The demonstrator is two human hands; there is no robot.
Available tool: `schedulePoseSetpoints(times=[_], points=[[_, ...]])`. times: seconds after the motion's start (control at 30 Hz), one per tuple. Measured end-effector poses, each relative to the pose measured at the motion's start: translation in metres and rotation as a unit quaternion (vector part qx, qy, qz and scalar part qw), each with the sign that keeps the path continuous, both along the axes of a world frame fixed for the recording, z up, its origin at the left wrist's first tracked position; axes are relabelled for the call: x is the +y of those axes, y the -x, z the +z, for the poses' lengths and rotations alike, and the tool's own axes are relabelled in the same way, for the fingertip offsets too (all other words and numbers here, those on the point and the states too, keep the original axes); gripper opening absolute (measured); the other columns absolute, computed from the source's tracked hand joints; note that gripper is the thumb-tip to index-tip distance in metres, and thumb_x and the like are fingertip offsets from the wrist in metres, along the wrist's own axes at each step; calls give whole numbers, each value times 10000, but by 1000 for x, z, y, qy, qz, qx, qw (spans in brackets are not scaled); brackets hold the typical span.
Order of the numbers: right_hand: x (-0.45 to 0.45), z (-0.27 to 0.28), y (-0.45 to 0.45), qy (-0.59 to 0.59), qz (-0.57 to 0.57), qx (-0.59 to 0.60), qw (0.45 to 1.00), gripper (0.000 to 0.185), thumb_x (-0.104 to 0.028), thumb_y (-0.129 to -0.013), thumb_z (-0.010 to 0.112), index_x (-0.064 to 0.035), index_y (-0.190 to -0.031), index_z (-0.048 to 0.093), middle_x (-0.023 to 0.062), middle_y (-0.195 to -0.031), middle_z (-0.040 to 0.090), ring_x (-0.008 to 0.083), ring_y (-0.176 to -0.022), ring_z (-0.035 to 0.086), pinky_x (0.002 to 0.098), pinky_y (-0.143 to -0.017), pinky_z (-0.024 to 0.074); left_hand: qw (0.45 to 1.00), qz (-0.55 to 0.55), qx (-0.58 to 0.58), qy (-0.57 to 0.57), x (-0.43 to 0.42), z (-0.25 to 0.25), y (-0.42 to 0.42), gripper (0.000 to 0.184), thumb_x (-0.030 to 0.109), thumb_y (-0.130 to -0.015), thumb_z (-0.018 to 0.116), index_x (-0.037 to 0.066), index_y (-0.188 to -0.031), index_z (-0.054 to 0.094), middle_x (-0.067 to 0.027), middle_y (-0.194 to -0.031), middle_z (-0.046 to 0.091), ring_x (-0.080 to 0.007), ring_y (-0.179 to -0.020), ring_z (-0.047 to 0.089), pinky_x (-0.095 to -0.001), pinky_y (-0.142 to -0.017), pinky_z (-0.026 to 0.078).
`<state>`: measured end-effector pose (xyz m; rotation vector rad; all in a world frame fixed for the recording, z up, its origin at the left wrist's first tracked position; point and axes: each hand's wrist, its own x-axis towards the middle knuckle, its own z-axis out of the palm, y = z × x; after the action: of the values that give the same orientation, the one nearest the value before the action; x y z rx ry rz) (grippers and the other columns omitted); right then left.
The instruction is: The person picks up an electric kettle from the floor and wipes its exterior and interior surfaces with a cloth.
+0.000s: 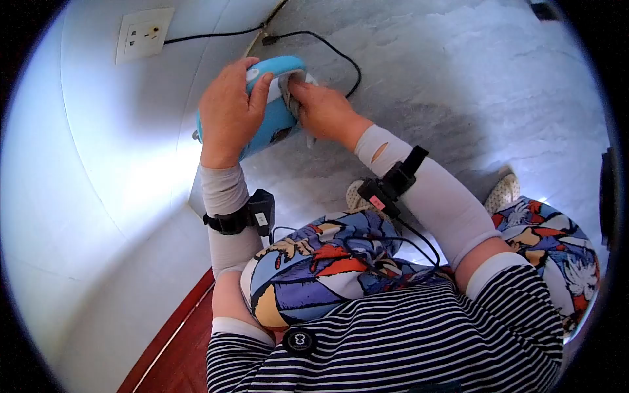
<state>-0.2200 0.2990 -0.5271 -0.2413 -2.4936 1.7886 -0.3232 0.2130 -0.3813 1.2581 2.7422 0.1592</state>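
Note:
A light-blue and white rounded appliance [272, 131] with a thick curved top, perhaps a handle, is held above the floor near the wall; its exact kind is not clear. My left hand [229, 111] grips its left side, the thumb lying along the top. From the right, my right hand [325, 110] presses a grey cloth [289, 98] against the white part under the curved top. The fingertips of my right hand are partly hidden by the cloth and the appliance. A small dark patch shows low on the blue side.
A white wall socket [144, 35] at the upper left has a black cable [213, 34] plugged in. Another black cord [347, 57] loops over the grey marbled floor [445, 72] behind the appliance. My shoes and patterned trousers are below, with a red-brown surface [187, 347] at the lower left.

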Motion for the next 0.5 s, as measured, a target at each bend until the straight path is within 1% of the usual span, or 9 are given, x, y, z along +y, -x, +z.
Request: schedulePoseSetpoints(times=[0.03, 0.13, 0.2, 0.23, 0.3, 0.33, 0.4, 0.43, 0.5], points=[[-2, -5, -3, -1, -1, -1, 1000, 373, -81, -840, 539, -79, -1212, 547, 204, -1082, 669, 419, -960, 650, 521, -841, 522, 1000, -10, 6, 3, -1, -2, 1, 350, 355, -976, 564, 69, -1167, 628, -172, -982, 677, -331, -789, 659, -401, -683, 510], [2, -18, -10, 42, -4, -13, 999, 288, -99, -843, 539, -63, -1120, 609, 203, -1054, 676, 413, -950, 652, 505, -825, 522, 1000, -22, 12, -5, -6, -11, 5, 349, 352, -980, 559, 66, -1167, 625, -185, -1005, 674, -346, -820, 663, -415, -700, 516], [10, -25, -13, 151, -20, -68, 986, 208, -125, -855, 566, -20, -1022, 630, 198, -957, 685, 388, -875, 660, 443, -760, 519, 1000, -4, 0, 4, -6, -11, 3, 352, 355, -982, 556, 64, -1167, 624, -191, -1015, 672, -352, -834, 663, -418, -711, 517], [10, -28, -12, 151, -20, -69, 986, 208, -125, -855, 566, -20, -1022, 630, 198, -957, 685, 388, -875, 660, 443, -760, 519, 1000, 15, -7, 13, -5, -11, 2, 355, 359, -984, 552, 62, -1166, 623, -196, -1024, 670, -359, -849, 663, -422, -721, 518], [11, -29, -5, 216, -166, -18, 962, 216, -183, -836, 639, -17, -973, 651, 192, -932, 681, 360, -842, 663, 408, -752, 521, 1000, 19, -5, 5, -4, -12, 0, 329, 336, -958, 583, 64, -1138, 628, -182, -1005, 671, -362, -860, 657, -425, -726, 511], [10, -28, 1, 219, -166, -16, 961, 216, -183, -836, 639, -17, -973, 651, 192, -932, 681, 360, -842, 663, 408, -752, 521, 1000, 21, 0, -2, -4, -9, 0, 305, 313, -932, 614, 66, -1111, 633, -169, -985, 671, -366, -870, 651, -428, -732, 504], [18, -15, 14, 158, -166, 11, 973, 250, -248, -833, 644, -37, -967, 656, 221, -968, 681, 404, -911, 655, 478, -799, 522, 1000, 25, 1, 2, -2, -3, -2, 308, 318, -934, 613, 68, -1111, 633, -167, -981, 671, -365, -868, 652, -427, -728, 504], [21, -9, 19, 159, -167, 14, 973, 250, -248, -833, 644, -37, -967, 656, 221, -968, 681, 404, -911, 655, 478, -799, 522, 1000, 31, -1, 4, 0, -1, -3, 310, 324, -935, 612, 70, -1111, 634, -165, -977, 672, -363, -865, 652, -426, -724, 504], [23, -7, 26, 17, -146, -8, 989, 290, -255, -809, 664, -19, -978, 652, 235, -976, 679, 415, -926, 651, 469, -809, 524, 1000, 20, 12, 6, 3, 5, -5, 311, 325, -934, 613, 71, -1111, 634, -163, -972, 672, -361, -858, 653, -424, -718, 503]])
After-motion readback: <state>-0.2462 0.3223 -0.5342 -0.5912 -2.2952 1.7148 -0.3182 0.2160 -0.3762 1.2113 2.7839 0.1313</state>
